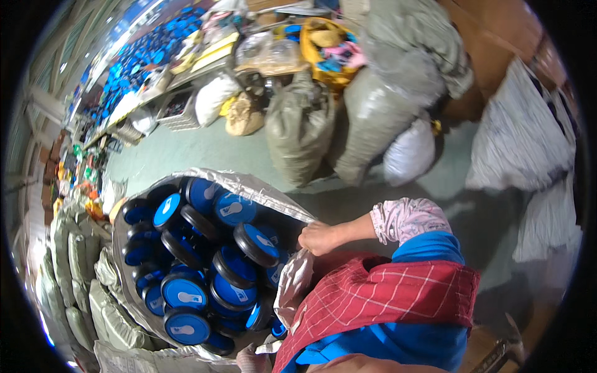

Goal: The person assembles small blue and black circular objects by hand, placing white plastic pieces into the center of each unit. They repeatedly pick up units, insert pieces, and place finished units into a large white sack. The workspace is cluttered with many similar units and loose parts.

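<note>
A large woven sack (249, 188), its mouth spread wide, holds a heap of round, wheel-like pieces (185, 293) with black rims and blue faces, each bearing a pale mark. My right hand (319, 239) is closed on the sack's rim at its right side, the fingers wrapped over the folded edge. At the bottom of the view, my left hand (254, 360) is only partly seen beside the sack's near edge; its fingers are too hidden to make out. The red checked apron (385, 289) on my body lies against the sack's right side.
Full grey-green sacks (301, 127) and a white bag (409, 152) stand beyond. A yellow bag (333, 53) holds colourful pieces. Many blue pieces (140, 59) cover a long bench at far left. Stacked sacks (115, 311) line the left; pale bags (522, 133) stand at right.
</note>
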Available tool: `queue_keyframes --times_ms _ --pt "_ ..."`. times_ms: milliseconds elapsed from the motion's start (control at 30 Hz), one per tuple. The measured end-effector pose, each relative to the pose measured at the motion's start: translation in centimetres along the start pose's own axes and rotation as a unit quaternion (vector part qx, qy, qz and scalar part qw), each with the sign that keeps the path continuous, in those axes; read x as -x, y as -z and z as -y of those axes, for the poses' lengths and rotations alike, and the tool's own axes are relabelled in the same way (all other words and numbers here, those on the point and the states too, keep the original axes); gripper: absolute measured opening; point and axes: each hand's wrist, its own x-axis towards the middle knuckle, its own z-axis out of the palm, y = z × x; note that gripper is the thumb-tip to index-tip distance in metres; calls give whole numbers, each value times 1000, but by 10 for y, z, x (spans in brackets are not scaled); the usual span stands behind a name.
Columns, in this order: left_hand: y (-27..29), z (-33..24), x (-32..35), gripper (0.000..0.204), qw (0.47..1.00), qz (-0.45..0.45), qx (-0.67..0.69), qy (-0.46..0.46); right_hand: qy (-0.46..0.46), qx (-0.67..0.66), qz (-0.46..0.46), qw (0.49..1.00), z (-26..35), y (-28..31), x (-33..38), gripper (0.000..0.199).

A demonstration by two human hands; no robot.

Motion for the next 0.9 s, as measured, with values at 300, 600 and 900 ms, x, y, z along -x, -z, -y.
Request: queue_keyframes --times_ms 300,600,900 --pt "-7 -118 70 31 960 -117 -214 -134 -32 16 13 999 15 14 -10 11" --pt "19 -111 76 28 936 -39 -291 -195 -114 44 84 989 44 43 -24 17" --pt "6 -86 85 22 947 -141 -192 -216 -26 119 115 986 21 6 -18 14"
